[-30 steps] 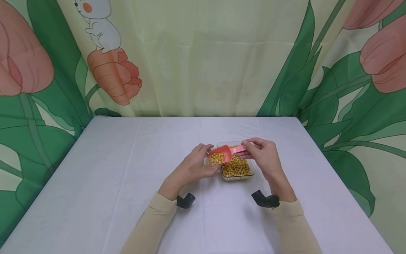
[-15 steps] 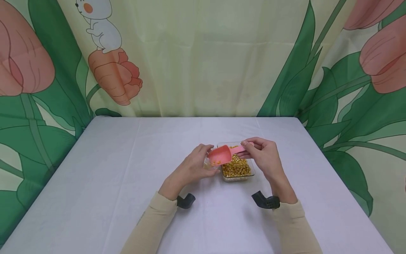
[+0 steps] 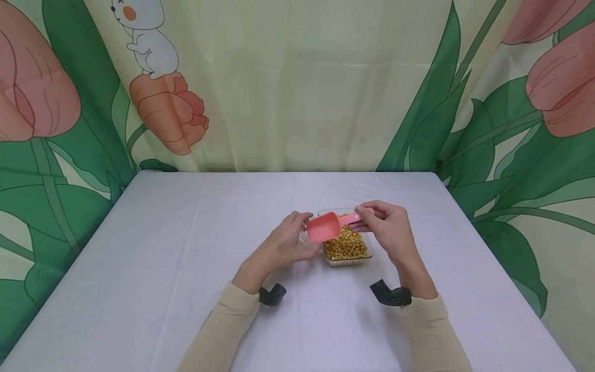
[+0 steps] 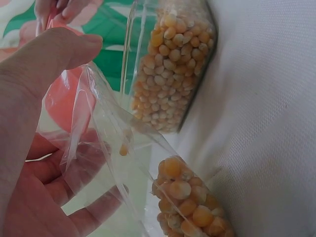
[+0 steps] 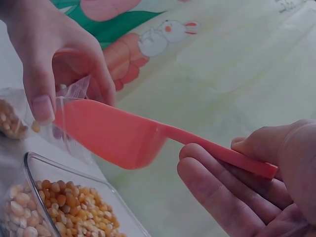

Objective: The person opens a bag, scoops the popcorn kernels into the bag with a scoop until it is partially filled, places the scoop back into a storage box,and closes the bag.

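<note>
My left hand (image 3: 285,242) holds a clear plastic bag (image 4: 116,163) at its mouth, thumb on one side and fingers on the other. Corn kernels (image 4: 190,202) lie in the bag's lower part, and a stray kernel (image 4: 124,149) shows higher up. My right hand (image 3: 389,227) pinches the handle of a pink scoop (image 3: 324,228) between thumb and fingers. The scoop's bowl tilts down to the left, its tip at the bag's mouth; no kernels show in it. Below the scoop stands a glass container (image 5: 32,170) of corn kernels (image 5: 74,207).
A white cloth (image 3: 139,279) covers the table. Behind it hangs a curtain (image 3: 297,103) printed with tulips, leaves and a rabbit on a carrot. Black wrist mounts (image 3: 389,293) sit on both wrists, close above the tabletop.
The scoop held a heap of kernels a second ago; they slid out over its tip towards the bag, and its bowl now looks bare. Both hands have hardly moved.
</note>
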Demonstrator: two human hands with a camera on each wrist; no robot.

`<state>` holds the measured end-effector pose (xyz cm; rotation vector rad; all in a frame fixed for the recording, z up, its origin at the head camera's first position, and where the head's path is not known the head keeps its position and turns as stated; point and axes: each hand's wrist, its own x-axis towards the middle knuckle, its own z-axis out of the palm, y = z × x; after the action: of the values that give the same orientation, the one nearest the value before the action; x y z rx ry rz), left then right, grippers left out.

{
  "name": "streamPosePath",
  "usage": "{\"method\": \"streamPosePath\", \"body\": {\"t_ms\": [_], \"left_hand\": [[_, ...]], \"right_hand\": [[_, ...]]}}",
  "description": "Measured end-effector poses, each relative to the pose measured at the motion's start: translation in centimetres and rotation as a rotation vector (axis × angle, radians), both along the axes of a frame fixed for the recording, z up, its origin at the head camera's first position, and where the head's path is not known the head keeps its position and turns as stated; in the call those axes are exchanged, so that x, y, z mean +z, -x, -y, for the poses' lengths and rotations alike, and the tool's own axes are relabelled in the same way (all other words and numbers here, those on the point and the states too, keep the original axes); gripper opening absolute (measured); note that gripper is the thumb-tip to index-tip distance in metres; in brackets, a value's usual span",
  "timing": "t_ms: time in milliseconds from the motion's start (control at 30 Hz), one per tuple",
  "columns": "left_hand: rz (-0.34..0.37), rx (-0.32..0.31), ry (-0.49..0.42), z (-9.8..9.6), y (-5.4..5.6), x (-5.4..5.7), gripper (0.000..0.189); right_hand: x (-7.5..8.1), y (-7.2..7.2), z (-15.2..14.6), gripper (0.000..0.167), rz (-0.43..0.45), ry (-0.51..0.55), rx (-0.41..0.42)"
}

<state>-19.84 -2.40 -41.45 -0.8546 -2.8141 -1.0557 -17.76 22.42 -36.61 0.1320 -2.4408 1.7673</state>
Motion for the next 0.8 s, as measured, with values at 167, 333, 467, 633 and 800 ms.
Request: {"method": "streamPosePath", "body": {"t_ms": [167, 333, 467, 633, 800], "left_hand": [[-0.019, -0.001, 0.003, 0.0, 0.0, 0.0, 0.073], [-0.023, -0.009, -0.008, 0.1, 0.0, 0.0, 0.073], [-0.022, -0.011, -0.004, 0.1, 0.0, 0.0, 0.073], [0.001, -0.007, -0.001, 0.1, 0.1, 0.1, 0.075], [0.015, 0.003, 0.013, 0.0, 0.1, 0.1, 0.077]], "right_hand": [[0.0, 0.1, -0.4, 0.037, -0.008, 0.005, -0.002], [0.3, 0.0, -1.0, 0.039, -0.005, 0.005, -0.035], [0.5, -0.1, -1.4, 0.039, -0.005, 0.012, -0.067], [0.6, -0.2, -2.2, 0.039, -0.039, 0.055, -0.088], [0.6, -0.2, -3.1, 0.040, -0.039, 0.101, -0.120]]}}
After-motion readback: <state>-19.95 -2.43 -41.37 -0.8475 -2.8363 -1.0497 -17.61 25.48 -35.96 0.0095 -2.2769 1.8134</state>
